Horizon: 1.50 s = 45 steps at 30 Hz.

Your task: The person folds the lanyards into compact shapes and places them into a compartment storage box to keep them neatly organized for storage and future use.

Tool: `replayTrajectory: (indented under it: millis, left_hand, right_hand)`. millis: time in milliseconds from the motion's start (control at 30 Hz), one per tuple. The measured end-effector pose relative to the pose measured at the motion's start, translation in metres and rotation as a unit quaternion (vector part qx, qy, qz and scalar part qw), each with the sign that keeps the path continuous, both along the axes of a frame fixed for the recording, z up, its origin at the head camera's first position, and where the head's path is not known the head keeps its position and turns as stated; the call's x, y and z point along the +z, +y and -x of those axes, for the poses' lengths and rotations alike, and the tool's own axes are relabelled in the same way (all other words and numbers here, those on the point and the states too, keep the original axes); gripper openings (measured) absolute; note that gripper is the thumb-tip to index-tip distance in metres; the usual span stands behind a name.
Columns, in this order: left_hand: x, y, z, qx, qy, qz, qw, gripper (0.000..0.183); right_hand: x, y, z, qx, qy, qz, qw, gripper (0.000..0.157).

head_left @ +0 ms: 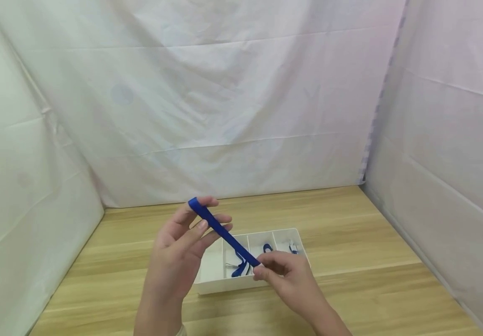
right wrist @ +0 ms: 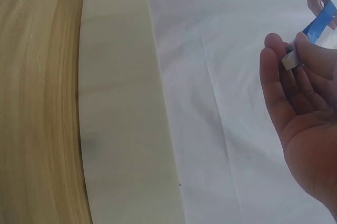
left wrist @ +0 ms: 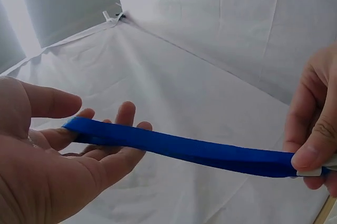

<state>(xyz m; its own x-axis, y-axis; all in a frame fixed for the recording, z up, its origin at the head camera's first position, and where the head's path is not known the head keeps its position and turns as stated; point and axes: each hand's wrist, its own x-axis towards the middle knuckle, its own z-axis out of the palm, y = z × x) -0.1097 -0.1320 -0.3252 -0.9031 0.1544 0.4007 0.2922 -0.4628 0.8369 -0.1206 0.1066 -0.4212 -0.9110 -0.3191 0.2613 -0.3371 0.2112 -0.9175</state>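
Note:
A narrow blue strap (head_left: 233, 242), folded into a long loop, stretches slantwise between the two hands above the box. Its far end passes round a finger of my left hand (head_left: 174, 252). In the left wrist view that hand's fingers are extended and its thumb stands apart from the strap. My right hand (head_left: 291, 280) pinches the near end between thumb and fingers. A small white end piece (left wrist: 309, 172) shows at this pinch, and sticks out past the fingers in the right wrist view.
Beneath the hands a white divided box (head_left: 224, 285) stands on the wooden table (head_left: 350, 224). One compartment holds a blue strap (head_left: 238, 270) with pale parts, another a blue loop (head_left: 268, 247), the right one a small blue-and-white piece (head_left: 293, 248). White cloth (head_left: 241, 102) encloses the table.

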Motion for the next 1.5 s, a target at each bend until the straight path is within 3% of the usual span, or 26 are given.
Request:
replayTrajectory:
  millis: [133, 233, 367, 600, 767, 933, 1200, 1333, 1500]
  left_hand:
    - [0.003, -0.003, -0.002, -0.001, -0.027, 0.096, 0.9951, 0.051]
    - [0.004, -0.006, -0.005, -0.012, -0.057, 0.174, 0.9830, 0.067]
    - [0.005, -0.007, -0.008, -0.030, -0.055, 0.222, 0.9731, 0.078]
    - [0.004, -0.005, -0.015, -0.089, -0.011, 0.225, 0.9701, 0.076]
    - [-0.001, 0.007, -0.017, -0.152, -0.049, 0.237, 0.9583, 0.075]
    - [-0.010, 0.018, -0.010, -0.198, -0.100, 0.250, 0.9426, 0.085]
    - [-0.026, 0.023, 0.002, -0.203, -0.156, 0.256, 0.9321, 0.091]
    - [-0.038, 0.030, 0.004, -0.236, -0.161, 0.236, 0.9290, 0.089]
    - [-0.046, 0.037, 0.005, -0.270, -0.136, 0.242, 0.9219, 0.080]
  right_hand:
    - [-0.002, 0.000, 0.004, -0.012, -0.011, -0.006, 1.000, 0.011]
    - [-0.003, 0.001, 0.007, -0.024, -0.019, -0.008, 0.999, 0.011]
    - [-0.005, 0.000, 0.008, -0.029, -0.021, 0.006, 0.999, 0.014]
    - [-0.008, -0.003, 0.012, -0.055, 0.003, 0.027, 0.998, 0.006]
    - [-0.003, -0.008, 0.019, -0.080, 0.064, 0.059, 0.993, 0.018]
    - [-0.001, -0.013, 0.022, -0.071, 0.156, 0.115, 0.979, 0.030]
    - [-0.003, -0.013, 0.017, -0.067, 0.219, 0.143, 0.963, 0.038]
    - [-0.004, -0.015, 0.016, -0.044, 0.241, 0.174, 0.954, 0.042]
    - [-0.007, -0.017, 0.018, -0.030, 0.270, 0.242, 0.931, 0.043]
